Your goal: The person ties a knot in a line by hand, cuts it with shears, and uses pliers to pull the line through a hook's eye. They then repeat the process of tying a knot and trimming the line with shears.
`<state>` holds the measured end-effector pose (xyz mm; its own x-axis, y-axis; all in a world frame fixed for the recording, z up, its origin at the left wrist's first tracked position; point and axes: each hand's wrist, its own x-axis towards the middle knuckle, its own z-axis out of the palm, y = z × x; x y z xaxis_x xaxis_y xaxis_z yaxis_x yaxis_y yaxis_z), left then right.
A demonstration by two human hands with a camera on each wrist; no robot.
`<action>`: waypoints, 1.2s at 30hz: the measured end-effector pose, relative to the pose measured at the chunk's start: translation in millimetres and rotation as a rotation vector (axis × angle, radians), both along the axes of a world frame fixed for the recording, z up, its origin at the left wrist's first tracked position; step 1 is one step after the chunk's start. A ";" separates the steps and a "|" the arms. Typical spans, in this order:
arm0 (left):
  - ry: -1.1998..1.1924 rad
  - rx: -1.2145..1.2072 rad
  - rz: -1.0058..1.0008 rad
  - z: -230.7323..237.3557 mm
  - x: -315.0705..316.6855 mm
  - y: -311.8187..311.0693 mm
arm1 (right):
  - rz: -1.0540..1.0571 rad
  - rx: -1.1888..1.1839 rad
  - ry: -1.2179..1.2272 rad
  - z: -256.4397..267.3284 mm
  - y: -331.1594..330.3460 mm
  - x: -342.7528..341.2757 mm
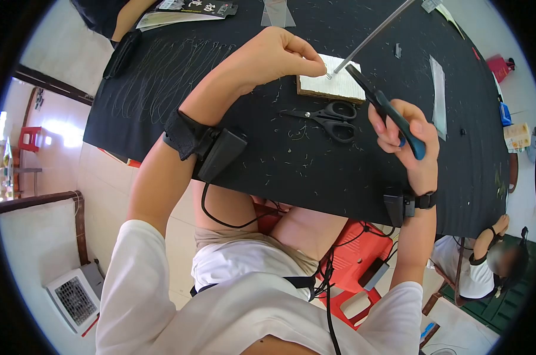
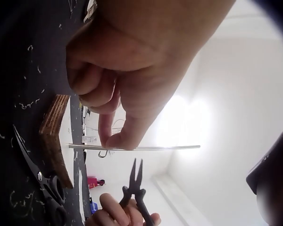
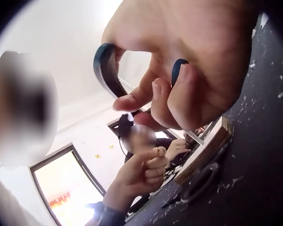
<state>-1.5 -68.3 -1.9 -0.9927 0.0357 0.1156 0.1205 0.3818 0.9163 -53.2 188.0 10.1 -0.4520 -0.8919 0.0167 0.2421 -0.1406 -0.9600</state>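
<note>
My left hand (image 1: 272,58) pinches a thin wire between thumb and forefinger, right beside an upright metal rod (image 1: 374,33). In the left wrist view the wire's bent, hook-like end (image 2: 103,154) shows below the fingertips. The rod rises from a small board (image 1: 315,86) with a white top and brown layered edges. My right hand (image 1: 411,139) grips needle-nose pliers (image 1: 392,112) by their blue and black handles. The pliers' tips (image 2: 137,165) are slightly parted and stand apart from the hooked wire in the left wrist view.
Black scissors (image 1: 327,118) lie by the board's near edge. Many long thin wires (image 1: 161,77) are spread at the left of the black tabletop (image 1: 262,148), with small clippings scattered about. A clear strip (image 1: 438,97) lies at the right. Other people sit at the table's sides.
</note>
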 end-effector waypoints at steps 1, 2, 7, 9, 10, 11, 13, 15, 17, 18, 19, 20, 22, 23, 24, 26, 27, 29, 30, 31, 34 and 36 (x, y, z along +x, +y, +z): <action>-0.037 0.003 -0.019 0.7 0.9 0.1 | -0.002 -0.002 -0.002 -3.4 -0.2 -0.3; -0.038 0.002 -0.020 0.6 1.1 -0.1 | -0.024 -0.015 -0.071 -6.4 -0.8 -1.2; -0.061 0.023 -0.008 1.6 0.8 0.5 | -0.025 -0.028 -0.234 -11.4 -1.5 -5.4; -0.046 0.018 -0.026 2.0 2.1 -0.9 | 0.006 -0.009 -0.213 -13.1 -2.4 -6.0; -0.032 0.011 -0.048 2.2 2.4 -1.5 | 0.010 -0.007 -0.211 -13.9 -2.7 -6.5; -0.030 0.013 -0.044 2.1 2.4 -1.4 | 0.014 0.000 -0.214 -14.7 -2.7 -7.0; -0.033 0.054 -0.053 1.4 2.1 -0.8 | 0.021 0.008 -0.216 -15.8 -2.5 -8.0; -0.035 0.055 -0.048 0.4 2.1 -0.7 | 0.019 0.007 -0.217 -16.2 -2.1 -8.3; -0.037 0.055 -0.045 0.7 2.0 -0.6 | 0.027 0.010 -0.223 -14.7 -2.8 -7.4; -0.044 0.061 -0.047 1.4 2.4 -0.5 | 0.031 0.011 -0.231 -14.2 -3.3 -7.0; -0.052 0.067 -0.049 1.9 2.6 -0.2 | 0.033 0.011 -0.230 -13.9 -3.7 -6.7; -0.052 0.067 -0.049 1.8 2.4 0.5 | 0.035 0.010 -0.225 -13.8 -3.9 -6.4; -0.078 0.127 -0.014 1.0 2.0 1.9 | 0.038 0.009 -0.219 -13.9 -4.2 -5.8; -0.077 0.127 -0.014 0.9 2.0 1.9 | 0.037 0.014 -0.220 -14.1 -4.2 -5.6; -0.087 0.136 -0.028 0.8 1.9 1.7 | 0.036 0.019 -0.220 -14.3 -4.2 -5.4; -0.096 0.145 -0.043 0.1 1.4 1.9 | 0.039 0.018 -0.220 -14.0 -4.6 -4.8; -0.087 0.154 -0.046 -0.8 1.1 2.2 | 0.043 0.017 -0.220 -13.8 -4.6 -4.6; -0.079 0.163 -0.049 -0.9 1.3 2.1 | 0.043 0.029 -0.215 -13.4 -4.4 -4.8; -0.079 0.116 -0.059 0.0 1.9 1.4 | 0.043 0.041 -0.209 -13.3 -4.4 -5.0; -0.078 0.069 -0.069 0.6 2.1 1.1 | 0.042 0.040 -0.210 -13.8 -4.2 -5.5; -0.062 0.070 -0.058 -0.8 1.9 1.4 | 0.050 0.048 -0.206 -15.8 -3.8 -6.2; -0.074 0.068 -0.062 1.9 2.7 1.3 | 0.051 0.041 -0.214 -16.2 -3.9 -6.2</action>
